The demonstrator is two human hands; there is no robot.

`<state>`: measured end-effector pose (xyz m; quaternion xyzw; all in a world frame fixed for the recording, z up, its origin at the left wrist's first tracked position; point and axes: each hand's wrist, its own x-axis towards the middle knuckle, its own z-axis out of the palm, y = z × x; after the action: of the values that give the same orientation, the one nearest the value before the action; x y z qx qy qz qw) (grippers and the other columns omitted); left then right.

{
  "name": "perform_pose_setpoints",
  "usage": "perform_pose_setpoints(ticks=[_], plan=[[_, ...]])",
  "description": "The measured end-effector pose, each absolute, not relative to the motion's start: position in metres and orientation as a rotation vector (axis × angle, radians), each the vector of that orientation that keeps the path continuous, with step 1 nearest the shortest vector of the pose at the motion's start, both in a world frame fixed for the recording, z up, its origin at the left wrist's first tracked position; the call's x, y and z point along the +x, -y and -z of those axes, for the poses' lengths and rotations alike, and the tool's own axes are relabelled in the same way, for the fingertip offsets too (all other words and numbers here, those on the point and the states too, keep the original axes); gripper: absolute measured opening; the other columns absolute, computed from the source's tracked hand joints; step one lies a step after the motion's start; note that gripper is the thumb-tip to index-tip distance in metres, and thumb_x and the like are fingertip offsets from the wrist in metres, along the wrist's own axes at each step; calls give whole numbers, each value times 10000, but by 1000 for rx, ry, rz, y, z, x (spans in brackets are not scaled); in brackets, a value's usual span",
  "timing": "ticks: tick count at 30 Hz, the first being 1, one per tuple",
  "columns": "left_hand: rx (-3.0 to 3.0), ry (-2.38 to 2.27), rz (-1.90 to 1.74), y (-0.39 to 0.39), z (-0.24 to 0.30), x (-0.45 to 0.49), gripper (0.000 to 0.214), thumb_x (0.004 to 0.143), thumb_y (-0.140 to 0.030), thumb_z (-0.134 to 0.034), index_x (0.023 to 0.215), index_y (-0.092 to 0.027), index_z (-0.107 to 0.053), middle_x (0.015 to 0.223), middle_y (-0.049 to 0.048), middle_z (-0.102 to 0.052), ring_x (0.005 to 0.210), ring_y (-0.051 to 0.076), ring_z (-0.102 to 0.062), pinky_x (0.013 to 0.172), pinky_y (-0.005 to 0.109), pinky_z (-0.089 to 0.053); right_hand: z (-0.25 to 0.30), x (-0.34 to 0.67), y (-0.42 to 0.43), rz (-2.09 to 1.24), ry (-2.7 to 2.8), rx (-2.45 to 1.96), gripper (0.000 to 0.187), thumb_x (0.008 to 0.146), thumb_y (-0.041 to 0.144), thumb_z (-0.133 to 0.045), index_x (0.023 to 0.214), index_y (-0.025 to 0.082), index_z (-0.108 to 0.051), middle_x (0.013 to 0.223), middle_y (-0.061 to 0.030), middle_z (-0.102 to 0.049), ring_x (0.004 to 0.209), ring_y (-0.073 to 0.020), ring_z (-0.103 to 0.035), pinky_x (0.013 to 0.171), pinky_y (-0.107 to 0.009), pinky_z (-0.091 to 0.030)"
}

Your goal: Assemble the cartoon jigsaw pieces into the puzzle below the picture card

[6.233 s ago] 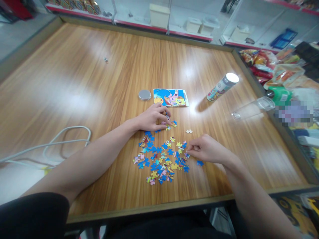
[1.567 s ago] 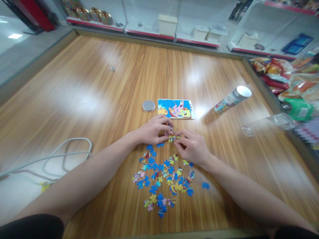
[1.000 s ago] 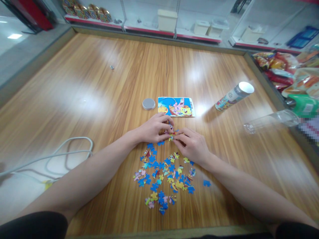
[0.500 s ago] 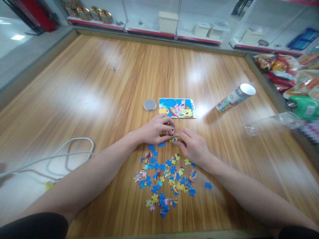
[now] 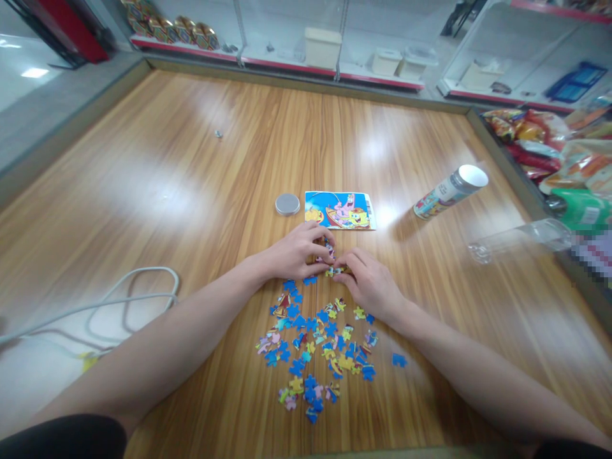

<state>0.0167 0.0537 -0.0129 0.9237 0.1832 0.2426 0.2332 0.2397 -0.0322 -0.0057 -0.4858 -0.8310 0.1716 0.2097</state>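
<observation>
Just below a picture card (image 5: 338, 210) with a cartoon boat scene, both hands meet over a few joined jigsaw pieces (image 5: 329, 250). My left hand (image 5: 306, 250) arches over them, fingers bent and fingertips pressed on the pieces. From the other side, my right hand (image 5: 370, 277) pinches a small yellowish jigsaw piece (image 5: 338, 270) against that cluster. Part of the cluster is hidden under my left fingers. Nearer to me lie several loose jigsaw pieces (image 5: 329, 328), blue, yellow and pink, spread over the wooden table (image 5: 215, 395).
A round metal lid (image 5: 287, 204) lies left of the card. To the right stand an open cardboard tube (image 5: 449, 191) and a clear plastic bottle (image 5: 521, 241) on its side. A pale cable (image 5: 134, 298) loops beside my left forearm. Snack bags (image 5: 535, 140) sit past the right edge.
My right fingers have curled slightly closer around the piece at the cluster. My left hand stays almost still; the whole view has shifted slightly.
</observation>
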Motion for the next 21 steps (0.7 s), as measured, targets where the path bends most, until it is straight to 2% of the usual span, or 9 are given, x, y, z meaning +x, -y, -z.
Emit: perform_pose_setpoints(ticks=[4, 11, 13, 16, 18, 21], plan=[[2547, -505, -667, -54, 13, 17, 182, 934, -362, -649, 899, -234, -773, 1144, 88, -629, 1063, 228, -540, 976, 417, -454, 10, 240, 31, -447, 2311, -1282, 109, 948, 211, -668, 1042, 180, -622, 996, -80, -663, 967, -234, -621, 841, -362, -516], [2546, -498, -682, -54, 14, 17, 175, 932, -356, -654, 897, -229, -768, 1142, 82, -630, 1053, 221, -546, 971, 408, -451, 12, 241, 31, -334, 2286, -1209, 124, 945, 287, -676, 926, 165, -671, 833, -51, -644, 804, -193, -590, 725, -311, -470], [2544, -501, -681, -54, 14, 17, 167, 932, -350, -656, 903, -230, -768, 1149, 81, -630, 1057, 221, -543, 973, 407, -450, 11, 245, 31, -297, 2244, -1184, 100, 947, 209, -619, 892, 158, -685, 757, -32, -615, 699, -159, -564, 639, -280, -430], [2542, -503, -672, -54, 14, 17, 153, 933, -334, -655, 905, -236, -770, 1151, 75, -631, 1059, 218, -541, 976, 404, -448, 12, 252, 32, -247, 2203, -1133, 198, 864, 69, -536, 807, 160, -703, 663, -5, -589, 577, -116, -528, 548, -249, -370], [2542, -505, -669, -53, 13, 17, 150, 934, -327, -654, 903, -239, -771, 1142, 73, -635, 1048, 216, -541, 970, 403, -448, 14, 254, 31, -230, 2208, -1117, 230, 818, 48, -523, 780, 164, -718, 632, 3, -591, 545, -105, -524, 529, -240, -357], [2544, -517, -668, -53, 12, 18, 161, 936, -336, -652, 903, -235, -773, 1134, 76, -635, 1028, 214, -541, 957, 401, -451, 17, 254, 31, -213, 2223, -1136, 253, 824, 59, -525, 851, 162, -754, 627, 4, -619, 524, -98, -528, 522, -234, -355]])
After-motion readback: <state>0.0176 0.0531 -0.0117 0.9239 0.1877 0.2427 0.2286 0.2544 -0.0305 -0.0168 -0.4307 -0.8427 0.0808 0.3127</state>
